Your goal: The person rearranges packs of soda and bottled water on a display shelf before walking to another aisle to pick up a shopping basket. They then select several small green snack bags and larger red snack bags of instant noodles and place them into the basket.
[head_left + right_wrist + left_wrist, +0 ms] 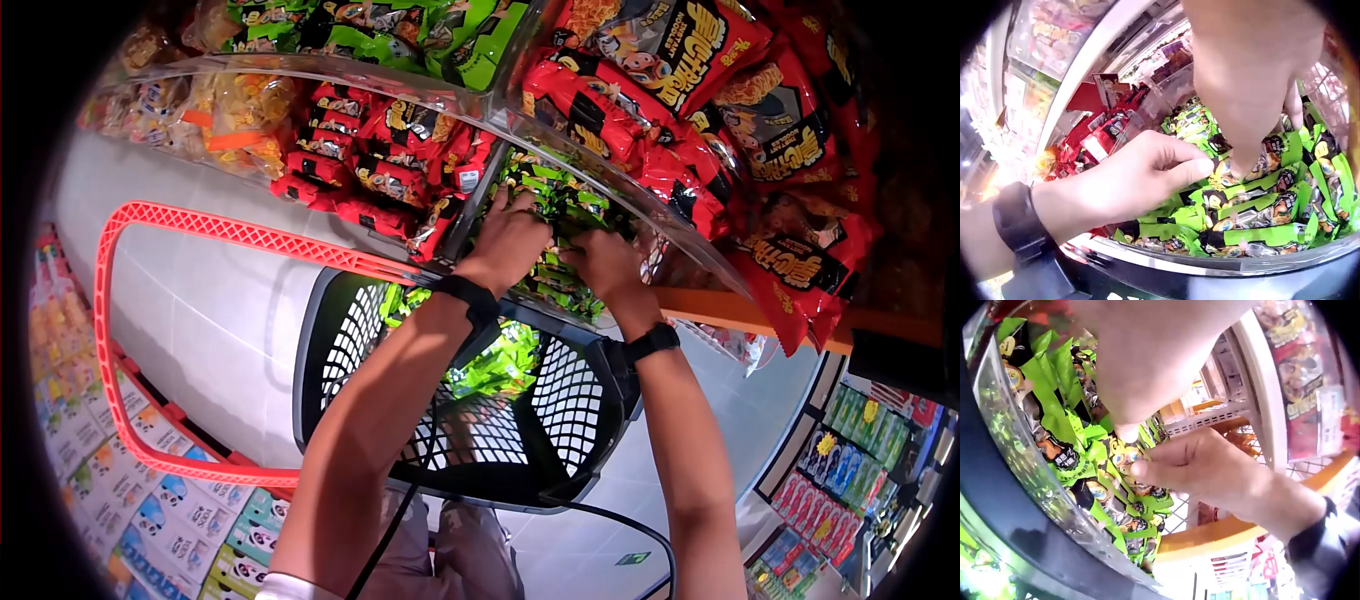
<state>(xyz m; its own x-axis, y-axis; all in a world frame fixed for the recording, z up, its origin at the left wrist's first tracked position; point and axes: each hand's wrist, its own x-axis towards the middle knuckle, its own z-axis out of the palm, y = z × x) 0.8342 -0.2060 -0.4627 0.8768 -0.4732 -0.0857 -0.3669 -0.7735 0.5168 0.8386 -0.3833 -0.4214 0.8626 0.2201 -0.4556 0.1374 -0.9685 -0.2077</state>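
Both hands reach into a clear-walled bin full of small green-and-black snack packets. My left hand is at the bin's left side, thumb and fingers pinching at a green packet; the right wrist view shows the left hand with thumb and forefinger close together. Beside it my right hand holds a green packet, and in the left wrist view the right hand's thumb lies over a packet. Their other fingers are partly hidden. Below the forearms stands a dark shopping basket with loose green packets inside.
The basket's red handle sticks out to the left. Red packets fill the bin left of the hands. Large red noodle bags overhang at upper right, behind a clear shelf edge. A black cable crosses the basket's front.
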